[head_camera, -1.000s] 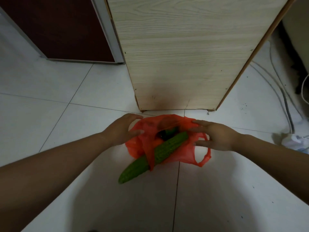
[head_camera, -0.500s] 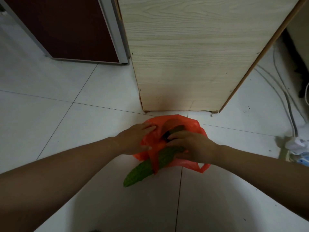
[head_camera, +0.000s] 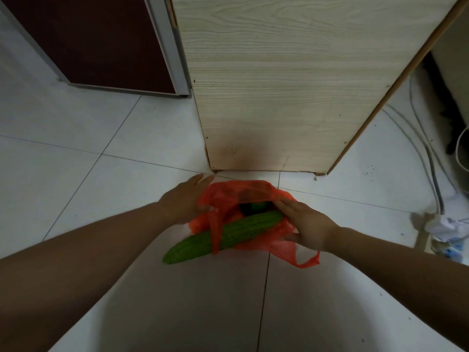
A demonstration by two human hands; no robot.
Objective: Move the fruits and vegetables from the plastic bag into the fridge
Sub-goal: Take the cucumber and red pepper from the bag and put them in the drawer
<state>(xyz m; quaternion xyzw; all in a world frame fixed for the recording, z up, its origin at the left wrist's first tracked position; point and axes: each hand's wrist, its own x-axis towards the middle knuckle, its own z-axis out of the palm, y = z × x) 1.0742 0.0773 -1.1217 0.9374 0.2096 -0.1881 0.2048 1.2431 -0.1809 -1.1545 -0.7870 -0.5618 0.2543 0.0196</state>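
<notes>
Protruding from orange bag point(head_camera: 253, 192), ridged green gourd point(head_camera: 229, 235); left hand point(head_camera: 182, 200), right hand point(head_camera: 307, 224) flat alongside.

left hand point(head_camera: 184, 196) centre frame, fingers straight, pointing up-right | right hand point(head_camera: 308, 224) right of it, fingers extended up-left, thumb spread low

This is a room in a home: a white tiled floor point(head_camera: 76, 123) carries a pale wood-grain cabinet point(head_camera: 291, 85) beside a dark red door point(head_camera: 101, 41) with a grey frame. Loose cables point(head_camera: 421, 148) and a power strip point(head_camera: 446, 247) lie at the floor's right edge. A red plastic bag point(head_camera: 253, 191) holding a green gourd point(head_camera: 228, 235) sits on the tiles.
</notes>
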